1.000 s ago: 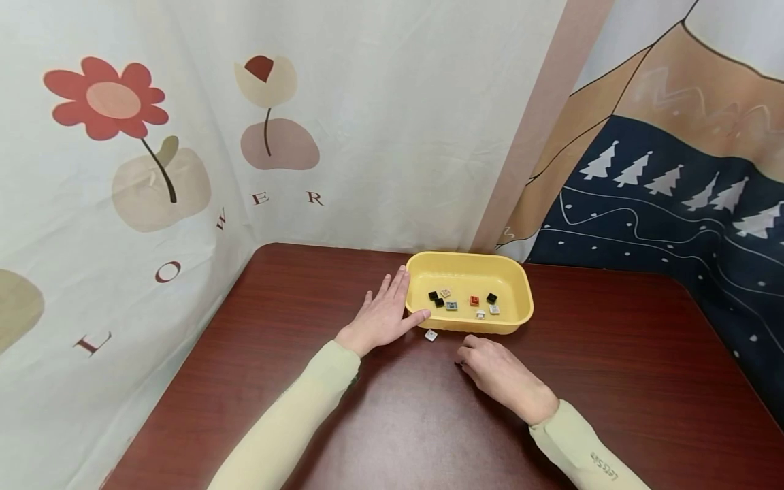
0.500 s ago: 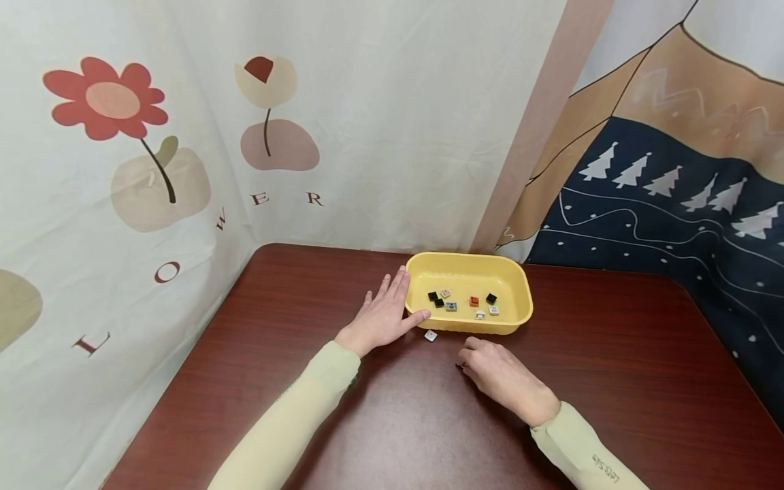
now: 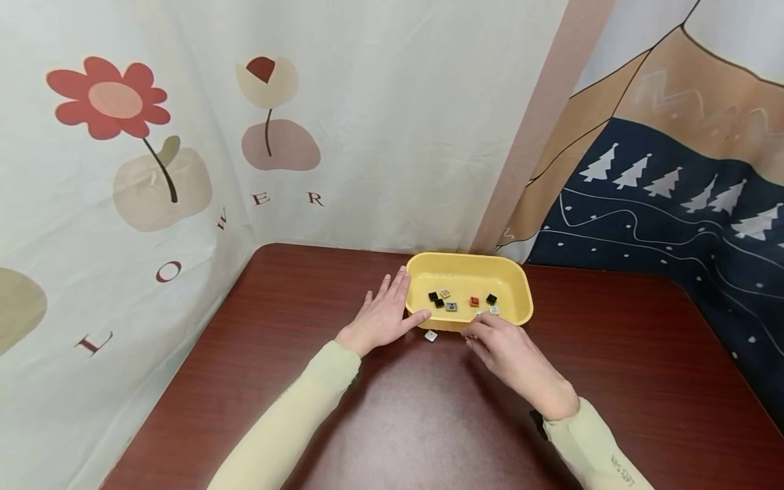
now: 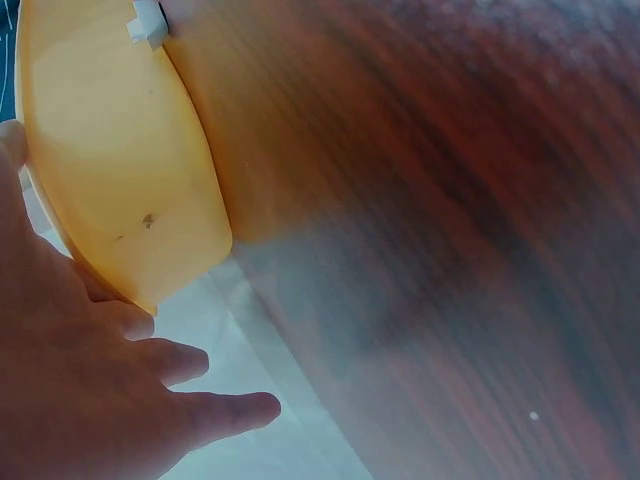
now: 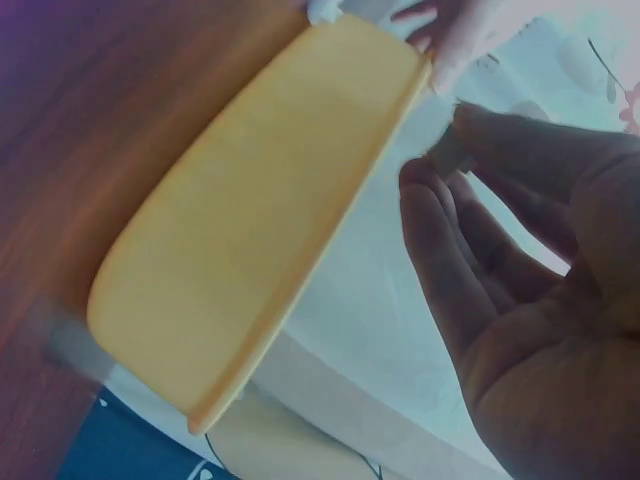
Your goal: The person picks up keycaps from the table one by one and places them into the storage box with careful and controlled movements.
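Note:
My left hand [image 3: 382,318] rests against the left end of a yellow plastic basin [image 3: 520,292], its fingers straight and its thumb across the front rim. Close by the thumb, a small white square piece [image 3: 431,335] lies on the table; it also shows as a pale block [image 4: 148,22] with a stub in the left wrist view. My right hand [image 3: 505,350] is raised by the basin's front rim. Between its thumb and fingertips it pinches a small dark square-edged piece [image 5: 448,152], largely covered by the fingers.
Inside the basin lie several small square pieces, among them a red one [image 3: 474,301], a grey one [image 3: 451,307] and a black one [image 3: 492,299]. The dark red-brown table [image 3: 306,292] ends at printed curtains [image 3: 380,136] behind and at both sides.
My right hand has lifted from the table in front of the basin and moved forward to its front rim, with the small piece pinched. The left hand has stayed in place.

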`<state>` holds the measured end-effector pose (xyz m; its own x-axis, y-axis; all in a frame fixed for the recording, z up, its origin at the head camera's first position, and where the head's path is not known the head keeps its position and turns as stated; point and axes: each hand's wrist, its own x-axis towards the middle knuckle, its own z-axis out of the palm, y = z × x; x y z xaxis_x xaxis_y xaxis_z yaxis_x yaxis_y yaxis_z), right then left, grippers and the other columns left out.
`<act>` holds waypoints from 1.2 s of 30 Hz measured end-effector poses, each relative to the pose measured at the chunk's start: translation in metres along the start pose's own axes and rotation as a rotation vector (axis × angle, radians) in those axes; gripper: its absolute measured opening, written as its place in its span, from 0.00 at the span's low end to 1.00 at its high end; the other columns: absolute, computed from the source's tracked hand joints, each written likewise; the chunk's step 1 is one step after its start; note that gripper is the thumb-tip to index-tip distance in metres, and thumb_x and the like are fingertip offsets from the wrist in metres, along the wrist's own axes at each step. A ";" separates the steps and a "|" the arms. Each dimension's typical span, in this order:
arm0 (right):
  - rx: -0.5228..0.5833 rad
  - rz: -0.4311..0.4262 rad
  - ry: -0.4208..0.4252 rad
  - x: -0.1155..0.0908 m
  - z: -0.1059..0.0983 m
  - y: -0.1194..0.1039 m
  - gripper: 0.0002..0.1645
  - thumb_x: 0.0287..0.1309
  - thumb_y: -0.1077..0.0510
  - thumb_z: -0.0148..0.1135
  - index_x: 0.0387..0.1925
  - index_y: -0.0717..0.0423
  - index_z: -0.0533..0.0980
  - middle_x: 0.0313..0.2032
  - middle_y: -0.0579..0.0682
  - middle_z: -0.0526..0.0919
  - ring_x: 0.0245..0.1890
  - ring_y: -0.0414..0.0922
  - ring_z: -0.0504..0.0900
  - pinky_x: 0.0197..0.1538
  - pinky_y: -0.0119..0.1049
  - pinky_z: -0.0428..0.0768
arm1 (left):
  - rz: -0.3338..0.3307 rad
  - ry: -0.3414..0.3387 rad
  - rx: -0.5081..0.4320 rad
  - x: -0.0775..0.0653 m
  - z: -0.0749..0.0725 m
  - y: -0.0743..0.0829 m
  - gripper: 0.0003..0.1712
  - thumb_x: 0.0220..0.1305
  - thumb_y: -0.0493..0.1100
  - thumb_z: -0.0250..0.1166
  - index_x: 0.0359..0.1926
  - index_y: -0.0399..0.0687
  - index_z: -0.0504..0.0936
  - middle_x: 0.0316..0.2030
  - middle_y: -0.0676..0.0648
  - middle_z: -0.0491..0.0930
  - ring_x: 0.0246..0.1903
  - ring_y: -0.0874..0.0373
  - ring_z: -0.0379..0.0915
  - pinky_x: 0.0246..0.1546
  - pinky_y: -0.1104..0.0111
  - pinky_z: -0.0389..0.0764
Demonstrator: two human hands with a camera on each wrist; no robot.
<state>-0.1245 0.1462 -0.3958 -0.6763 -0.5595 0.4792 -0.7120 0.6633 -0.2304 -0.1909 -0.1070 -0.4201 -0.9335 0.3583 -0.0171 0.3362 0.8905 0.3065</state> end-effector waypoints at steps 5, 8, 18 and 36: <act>-0.004 0.045 0.093 0.008 -0.005 0.004 0.11 0.49 0.65 0.74 0.36 0.54 0.84 0.35 0.45 0.79 0.36 0.40 0.78 0.39 0.37 0.80 | -0.001 -0.007 0.007 0.000 -0.001 0.000 0.58 0.61 0.80 0.38 0.77 0.46 0.38 0.76 0.49 0.35 0.73 0.43 0.38 0.62 0.39 0.55; -0.013 0.094 0.120 0.012 -0.007 0.007 0.11 0.50 0.63 0.73 0.38 0.55 0.84 0.37 0.47 0.80 0.37 0.41 0.79 0.39 0.38 0.80 | 0.002 -0.005 0.002 0.000 -0.001 0.000 0.58 0.61 0.80 0.38 0.77 0.46 0.38 0.76 0.48 0.36 0.73 0.43 0.38 0.62 0.39 0.55; 0.002 0.226 0.123 0.027 -0.002 0.018 0.11 0.54 0.62 0.71 0.41 0.58 0.83 0.38 0.50 0.83 0.38 0.45 0.80 0.41 0.41 0.80 | 0.001 0.003 -0.004 -0.001 -0.001 0.001 0.58 0.61 0.79 0.40 0.77 0.45 0.39 0.76 0.47 0.37 0.73 0.43 0.38 0.62 0.39 0.55; 0.006 0.403 -0.019 0.045 0.017 0.040 0.08 0.56 0.59 0.69 0.36 0.59 0.84 0.34 0.53 0.83 0.33 0.47 0.78 0.37 0.43 0.76 | -0.012 -0.015 -0.004 -0.002 -0.002 0.002 0.58 0.60 0.80 0.38 0.77 0.47 0.38 0.76 0.49 0.34 0.73 0.44 0.37 0.63 0.39 0.54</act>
<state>-0.1867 0.1390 -0.3977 -0.9049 -0.2640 0.3337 -0.3898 0.8288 -0.4014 -0.1888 -0.1067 -0.4175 -0.9355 0.3516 -0.0354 0.3242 0.8938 0.3100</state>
